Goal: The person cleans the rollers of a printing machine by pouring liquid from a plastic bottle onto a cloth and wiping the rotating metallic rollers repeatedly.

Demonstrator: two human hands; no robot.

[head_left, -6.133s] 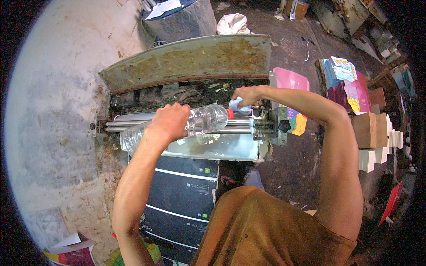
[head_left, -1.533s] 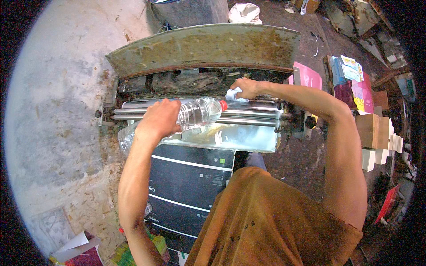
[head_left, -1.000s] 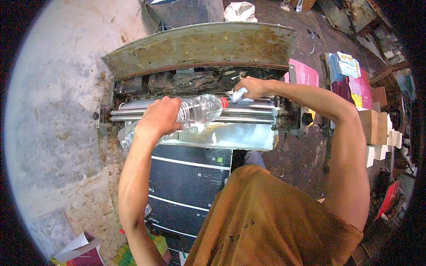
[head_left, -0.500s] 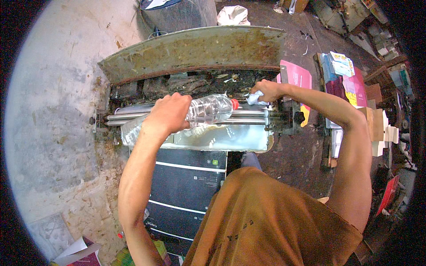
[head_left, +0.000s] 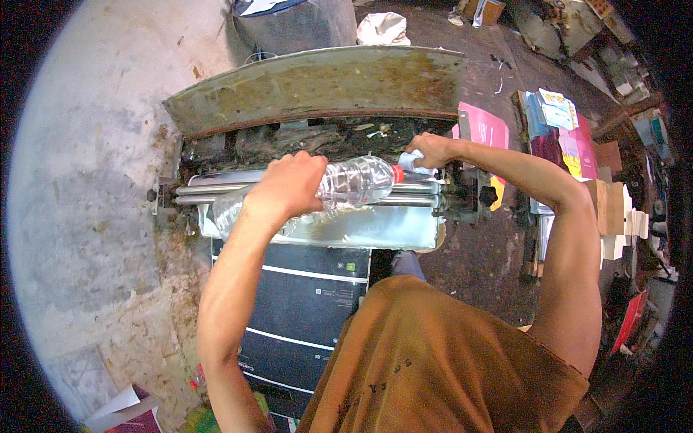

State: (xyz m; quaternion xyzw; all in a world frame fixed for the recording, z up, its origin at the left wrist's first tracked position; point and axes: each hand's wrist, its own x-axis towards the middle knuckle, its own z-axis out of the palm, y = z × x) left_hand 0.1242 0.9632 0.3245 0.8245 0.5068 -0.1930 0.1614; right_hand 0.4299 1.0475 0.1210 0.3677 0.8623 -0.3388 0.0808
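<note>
My left hand point(head_left: 292, 182) is wrapped round a large clear plastic bottle point(head_left: 359, 179) with a red cap point(head_left: 398, 174). The bottle lies nearly sideways over the metal rollers point(head_left: 404, 193), its capped end pointing right. Close to the cap, my right hand point(head_left: 427, 151) is closed on a crumpled white cloth point(head_left: 411, 160), at the right end of the rollers. Below them sits a shiny metal tray point(head_left: 390, 225), wet-looking and pale. My left hand and forearm hide part of the bottle.
A rusty metal panel point(head_left: 317, 90) rises behind the rollers. Black boxes point(head_left: 303, 296) are stacked in front of the tray. At right stand printed sheets point(head_left: 556, 108) and a pink sheet point(head_left: 485, 126). A large grey drum point(head_left: 299, 29) is at the back.
My left hand has moved the bottle to the right, bringing its red cap closer to the cloth. My right hand has stayed nearly in place with the cloth.
</note>
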